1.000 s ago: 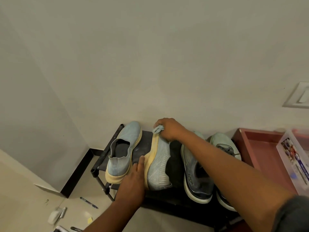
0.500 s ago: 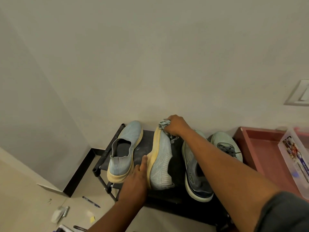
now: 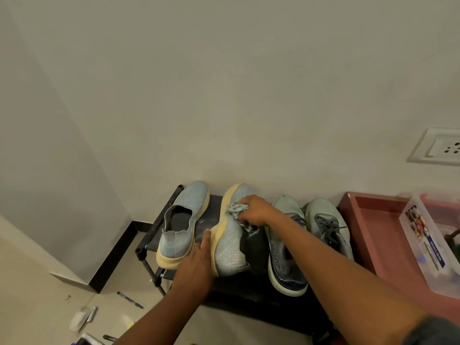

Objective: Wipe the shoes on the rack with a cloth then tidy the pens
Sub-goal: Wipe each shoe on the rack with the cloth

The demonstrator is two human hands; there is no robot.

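Note:
A black shoe rack point(image 3: 251, 292) stands against the wall with several shoes on it. One light blue slip-on shoe point(image 3: 184, 220) sits upright at the left. Its mate point(image 3: 229, 245) is tipped on its side, its cream sole facing left. My left hand point(image 3: 199, 260) holds that tipped shoe at the heel, thumb along the sole. My right hand point(image 3: 254, 210) grips a pale blue cloth point(image 3: 236, 210) and presses it on the shoe's upper near the toe. A blue pen point(image 3: 130, 300) lies on the floor at the lower left.
Two grey-green lace-up sneakers point(image 3: 293, 247) point(image 3: 328, 227) sit on the rack's right side. A pink tray point(image 3: 368, 227) with a clear plastic box point(image 3: 428, 247) stands to the right. Small stationery items point(image 3: 82, 319) lie on the floor. A wall socket point(image 3: 440, 148) is at the right.
My right hand with the cloth has slid from the shoe's toe tip down along its upper, toward me. The left hand has stayed on the heel.

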